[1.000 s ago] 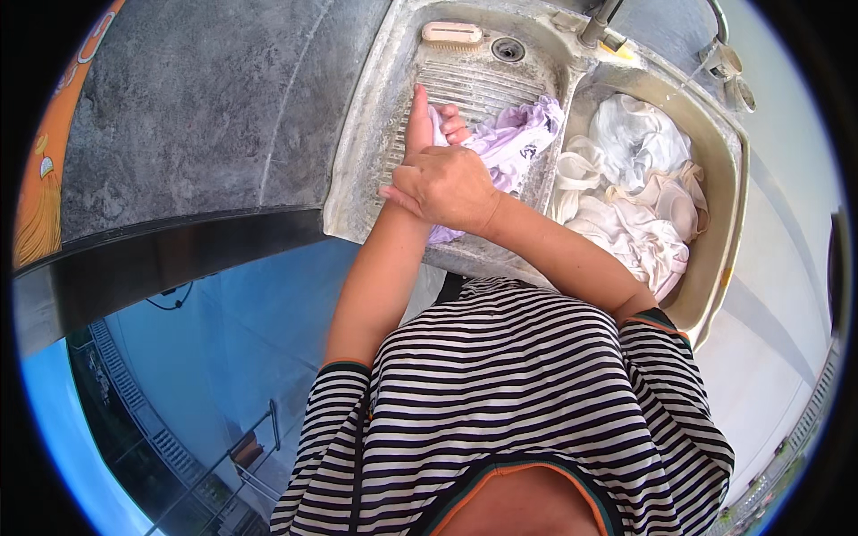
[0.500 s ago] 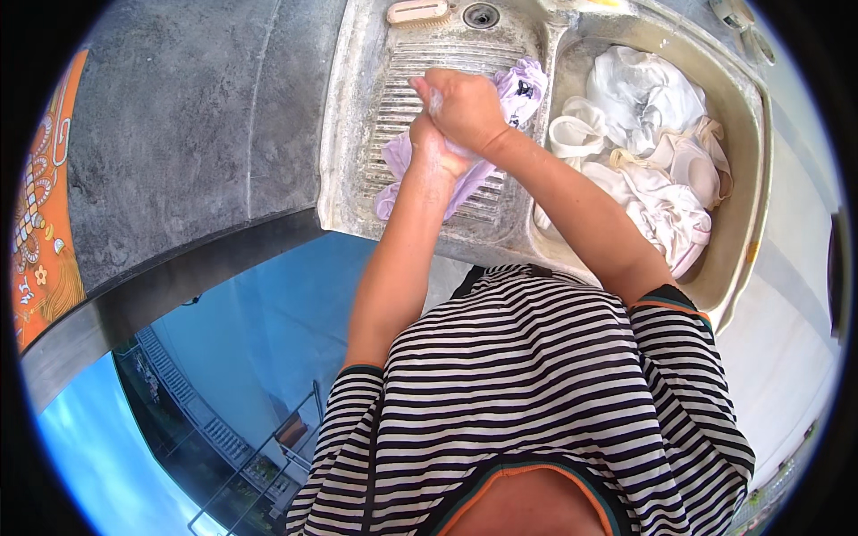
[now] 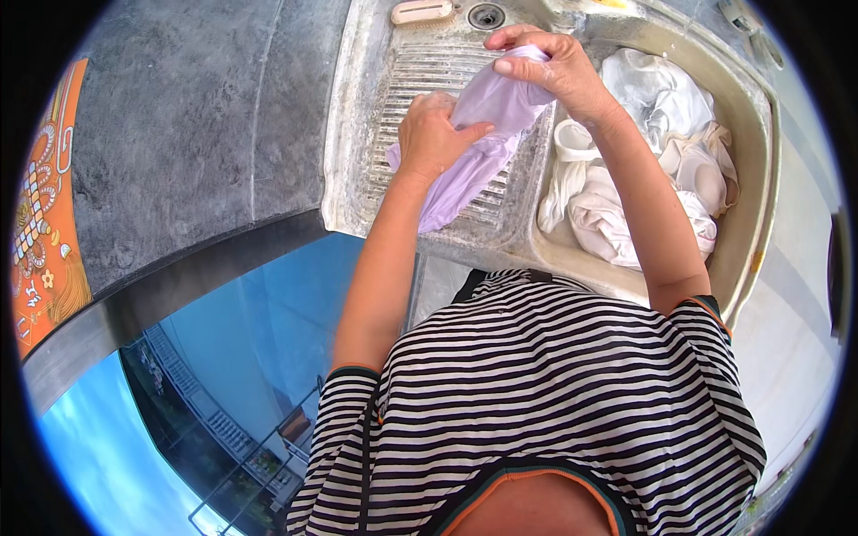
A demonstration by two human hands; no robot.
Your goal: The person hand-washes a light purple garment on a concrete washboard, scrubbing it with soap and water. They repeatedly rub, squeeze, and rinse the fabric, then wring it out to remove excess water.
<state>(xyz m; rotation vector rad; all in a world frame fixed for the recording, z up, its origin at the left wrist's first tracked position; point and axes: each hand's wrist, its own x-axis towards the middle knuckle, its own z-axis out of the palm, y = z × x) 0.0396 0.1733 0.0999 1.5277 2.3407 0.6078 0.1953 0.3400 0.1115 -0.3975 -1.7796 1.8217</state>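
A wet lavender cloth garment (image 3: 498, 100) lies over the ridged washboard (image 3: 413, 67) of a stone sink, its upper part lifted and spread between my hands. My right hand (image 3: 565, 76) pinches its raised far end between thumb and fingers. Closer in on the left, my left hand (image 3: 435, 134) holds the garment's side, thumb stretched across the fabric and the fingertips partly hidden. The garment's lower part hangs down across the ridges toward me.
Right of the washboard, the basin (image 3: 760, 192) holds several white and beige wet clothes (image 3: 657, 94). A scrubbing brush (image 3: 423, 12) lies at the far edge beside a drain (image 3: 486, 16). A grey counter (image 3: 170, 134) extends left, with an orange patterned cloth (image 3: 52, 241) at its end.
My hands, pressed together over the bunched garment before, have moved apart. The right one has gone far and right, lifting and opening out the lavender fabric.
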